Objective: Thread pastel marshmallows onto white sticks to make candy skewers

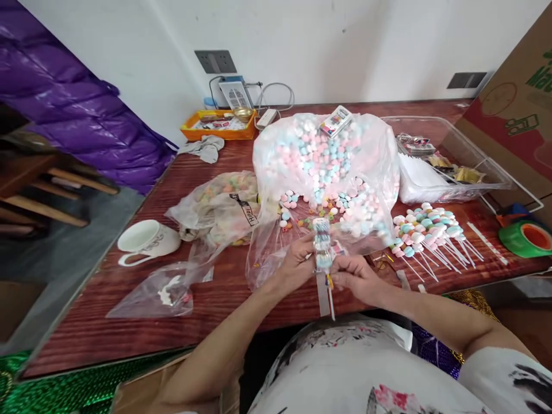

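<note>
My left hand (296, 261) and my right hand (357, 277) together hold a candy skewer (322, 244) wrapped in clear film, upright over the table's near edge; its white stick (330, 302) points down toward me. Just behind it lies a big clear bag of pastel marshmallow candies (328, 167), open at the front with loose pieces spilling out. To the right, a pile of finished candy skewers (425, 230) fans out on the wooden table (129, 299).
A white mug (146, 240) lies at the left beside crumpled plastic bags (215, 210). A clear plastic tray (448, 158), a cardboard box (513, 115) and green tape (526, 237) sit right. An orange tray (218, 123) and cables stand by the wall.
</note>
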`<state>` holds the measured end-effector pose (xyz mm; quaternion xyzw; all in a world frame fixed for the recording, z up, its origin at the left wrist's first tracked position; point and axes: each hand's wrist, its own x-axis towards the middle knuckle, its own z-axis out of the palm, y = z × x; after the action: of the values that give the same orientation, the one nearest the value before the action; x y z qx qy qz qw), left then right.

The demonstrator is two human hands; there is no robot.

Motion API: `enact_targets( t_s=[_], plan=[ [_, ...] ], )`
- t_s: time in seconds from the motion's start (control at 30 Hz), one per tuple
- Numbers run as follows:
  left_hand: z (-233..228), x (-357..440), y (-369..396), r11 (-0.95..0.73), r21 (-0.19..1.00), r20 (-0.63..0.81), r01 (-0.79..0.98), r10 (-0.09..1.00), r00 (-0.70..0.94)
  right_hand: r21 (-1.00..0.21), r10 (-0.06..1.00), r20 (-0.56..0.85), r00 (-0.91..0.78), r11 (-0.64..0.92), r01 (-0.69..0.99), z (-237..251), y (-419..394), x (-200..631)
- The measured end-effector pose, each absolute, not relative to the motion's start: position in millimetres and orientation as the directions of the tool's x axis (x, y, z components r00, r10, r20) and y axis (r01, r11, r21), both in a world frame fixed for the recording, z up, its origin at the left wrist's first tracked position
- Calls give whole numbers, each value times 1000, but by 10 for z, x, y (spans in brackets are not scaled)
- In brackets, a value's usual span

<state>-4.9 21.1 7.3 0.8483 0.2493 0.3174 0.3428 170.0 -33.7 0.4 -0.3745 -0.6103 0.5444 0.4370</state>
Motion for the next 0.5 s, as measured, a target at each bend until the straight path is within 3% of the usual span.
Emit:
enact_targets(
  t_s=[0.07, 0.13, 0.2, 0.27, 0.3, 0.43, 0.5],
  plan=[
    [68, -83, 246, -591, 803, 442, 81, 680, 585, -973, 936, 195, -291, 223, 63, -131, -349, 1645],
    [37, -107, 183, -530, 844, 422, 86, 754, 504, -871, 906, 366, -214, 414, 263, -220, -297, 1638],
    [-46, -110, 80, -363, 930, 301, 49, 834, 462, -665, 794, 567, -219, 598, 448, -244, -230, 1639],
    [-146, -108, -11, -143, 989, 143, -40, 838, 527, -480, 667, 696, -266, 708, 518, -223, -194, 1604],
    [-187, -114, -45, -66, 996, 88, -61, 821, 565, -445, 636, 724, -268, 727, 523, -206, -192, 1572],
    [-210, -241, -117, 99, 995, -73, -19, 837, 543, -580, 715, 680, -163, 660, 476, -183, -268, 1411],
    [-167, -338, -144, 290, 954, -201, -76, 806, 556, -553, 692, 695, -194, 688, 470, -221, -330, 1354]
  ],
)
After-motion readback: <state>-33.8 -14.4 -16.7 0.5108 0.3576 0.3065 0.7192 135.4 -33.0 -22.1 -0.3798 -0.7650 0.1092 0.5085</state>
